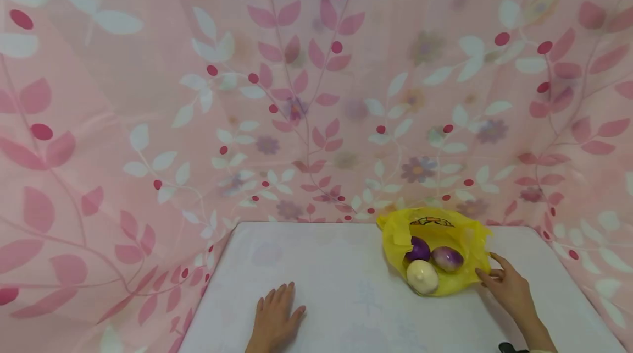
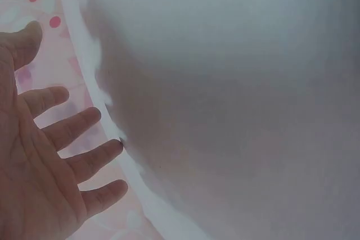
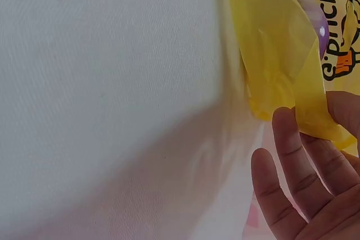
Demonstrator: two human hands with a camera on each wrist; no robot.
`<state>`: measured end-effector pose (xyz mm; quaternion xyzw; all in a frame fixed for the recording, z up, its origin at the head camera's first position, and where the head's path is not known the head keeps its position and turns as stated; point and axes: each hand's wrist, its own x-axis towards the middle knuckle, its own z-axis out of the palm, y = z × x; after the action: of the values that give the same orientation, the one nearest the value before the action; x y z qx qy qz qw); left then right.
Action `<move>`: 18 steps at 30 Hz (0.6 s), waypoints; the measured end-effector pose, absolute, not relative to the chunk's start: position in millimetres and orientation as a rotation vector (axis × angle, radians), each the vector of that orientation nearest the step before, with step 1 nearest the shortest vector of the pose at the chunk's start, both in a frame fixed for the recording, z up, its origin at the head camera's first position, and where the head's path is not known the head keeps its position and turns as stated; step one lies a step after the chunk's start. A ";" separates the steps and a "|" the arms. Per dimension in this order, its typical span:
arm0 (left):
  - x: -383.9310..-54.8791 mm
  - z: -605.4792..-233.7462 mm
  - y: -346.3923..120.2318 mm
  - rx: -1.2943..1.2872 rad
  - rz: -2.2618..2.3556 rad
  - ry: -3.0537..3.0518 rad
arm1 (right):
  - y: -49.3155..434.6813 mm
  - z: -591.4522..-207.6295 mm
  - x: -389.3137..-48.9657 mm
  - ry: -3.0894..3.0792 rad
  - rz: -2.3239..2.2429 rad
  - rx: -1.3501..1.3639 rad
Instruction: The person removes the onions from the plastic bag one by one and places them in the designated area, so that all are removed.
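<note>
Backdrop: pink floral cloth (image 1: 306, 122), printed with leafy sprigs and red dots, spanning the far side and both flanks of the work area. In front of it, a white tabletop (image 1: 336, 270).

On the tabletop's far right portion sits a yellow plastic bag (image 1: 472, 254), crumpled, its mouth gaping towards me. Black-and-orange print on the film; the black lettering (image 3: 331, 35) shows only in part.

My right grip (image 1: 511, 290) is at the bag's right side, thumb and fingers pinching the edge of the film (the right wrist view shows the fold caught between them). My left grip (image 1: 273, 312) is released, palm down near the front left of the tabletop, fingers extended, thumb out to the side, well apart from the bag. I cannot tell whether it touches the surface.

Contents, all within the bag mouth: a white globe vegetable (image 1: 422, 277) with a small nub, at the front; a purple-and-white vegetable (image 1: 448, 258) to its right and further back; a dark purple vegetable (image 1: 420, 248) behind the white one, partly covered by film.
</note>
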<state>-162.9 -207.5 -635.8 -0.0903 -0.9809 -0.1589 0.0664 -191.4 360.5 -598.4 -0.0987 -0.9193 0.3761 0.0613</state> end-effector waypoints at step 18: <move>-175.5 -617.8 -147.0 -0.464 -0.655 -2.855 | 358.0 -602.5 -185.3 -2.728 1.147 -0.323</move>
<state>-175.5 -147.0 -617.8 -0.1557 -0.9590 -0.2201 0.0878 -185.3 358.0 -602.5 -0.1080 -0.9133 0.3840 0.0822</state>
